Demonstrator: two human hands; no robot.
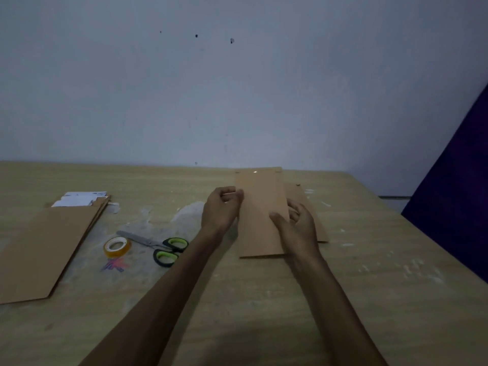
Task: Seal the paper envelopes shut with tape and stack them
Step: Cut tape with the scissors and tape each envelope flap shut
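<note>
Two hands on one envelope, near the worktop's far edge.

Held envelope (260,215) long axis pointing away, raised over another envelope (307,207) lying just right; left hand (220,210) pinching its left edge, right hand (297,225) gripping its right edge, thumb on top. Unsealed pile (50,244), tape (117,247), scissors (158,247) well left, nearer the left hand.

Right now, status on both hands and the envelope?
Left hand pinches envelope left edge; right hand grips right edge. Envelope over another envelope. Tape roll, scissors lie left, clear.
</note>
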